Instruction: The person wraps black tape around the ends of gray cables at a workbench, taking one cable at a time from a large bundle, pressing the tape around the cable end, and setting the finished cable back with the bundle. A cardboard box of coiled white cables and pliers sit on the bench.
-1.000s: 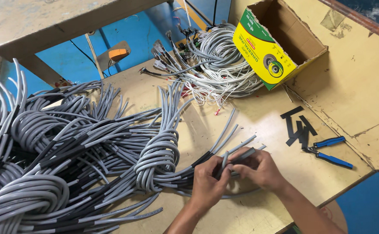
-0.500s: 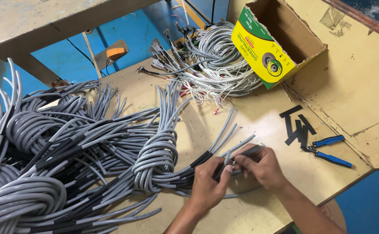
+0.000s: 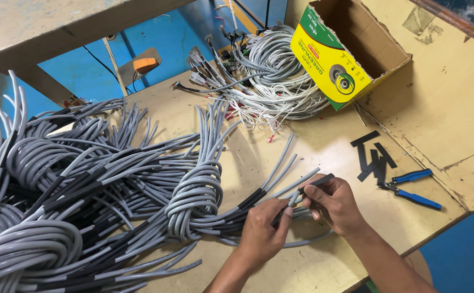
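Left hand [image 3: 264, 230] grips a grey cable [image 3: 294, 186]; right hand [image 3: 332, 202] pinches a black sleeve [image 3: 317, 182] onto its end.

two bare forearms, no sleeves or gloves; left hand [image 3: 263, 234] at seven o'clock of right hand [image 3: 333, 203].

Light: bright, even, diffuse, from overhead. Shadows soft and short; the cardboard box [image 3: 351, 51] casts a faint one onto the plywood table [image 3: 454, 125] beside it, and the grey cable bundles [image 3: 85, 190] darken only where they overlap. No strong glare; slight sheen on the cable jackets. Focus sharp across the centre. Mild wide-angle stretch toward the edges. No visible motion blur on the hands.
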